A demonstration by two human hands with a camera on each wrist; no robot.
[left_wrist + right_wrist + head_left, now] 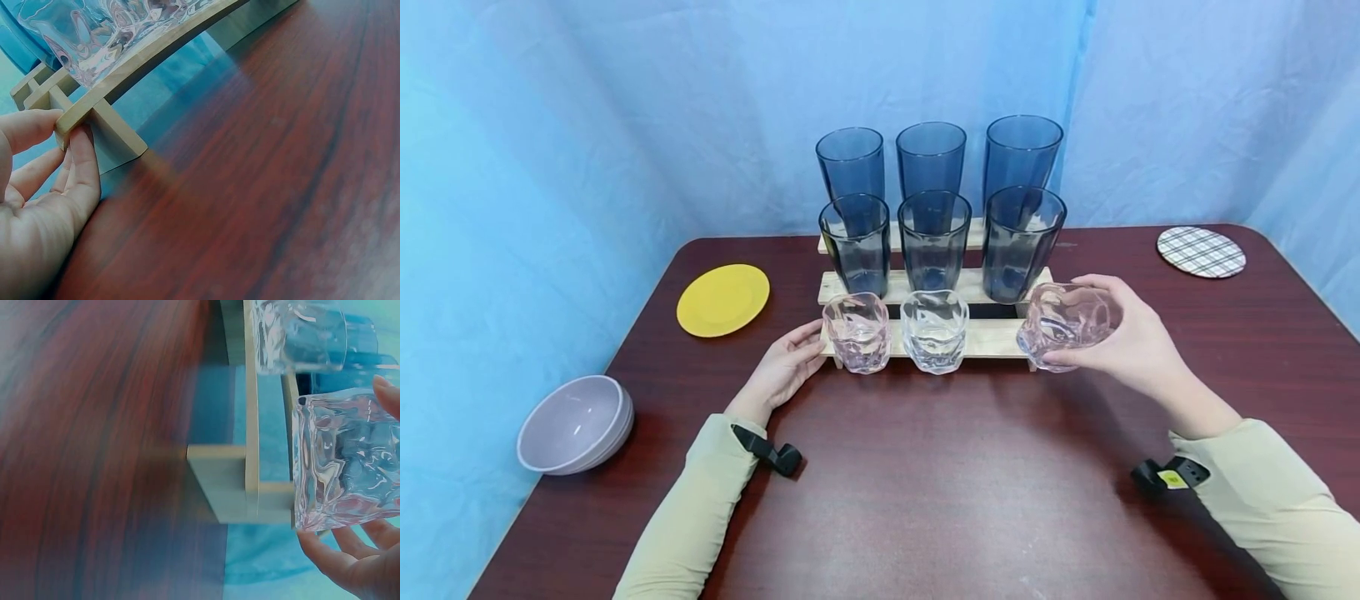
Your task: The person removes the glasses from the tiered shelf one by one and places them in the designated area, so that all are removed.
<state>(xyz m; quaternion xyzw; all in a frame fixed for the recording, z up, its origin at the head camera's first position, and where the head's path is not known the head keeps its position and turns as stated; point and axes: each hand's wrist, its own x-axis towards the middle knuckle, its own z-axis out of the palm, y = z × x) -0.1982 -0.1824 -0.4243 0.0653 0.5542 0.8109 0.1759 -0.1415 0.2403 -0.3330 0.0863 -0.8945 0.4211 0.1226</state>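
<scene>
The dark red desk is carrying a stepped wooden rack standing at its middle, just beyond both hands. Three tall blue tumblers are standing on the top step and three smoky grey tumblers on the middle one, all upright and looking empty. On the lowest step a pink glass is sitting at the left end and a clear glass beside it, while the right end is lying bare.

The right hand is holding a second pink glass at that right end, fingers curled around it, the glass tilted with its mouth leaning toward the person, its base just at the step's edge. The left hand is resting nearly flat, fingertips touching the rack's left end.

Off to the side are lying a yellow plate, a grey bowl and a checked coaster, all bare as far as I can tell.
</scene>
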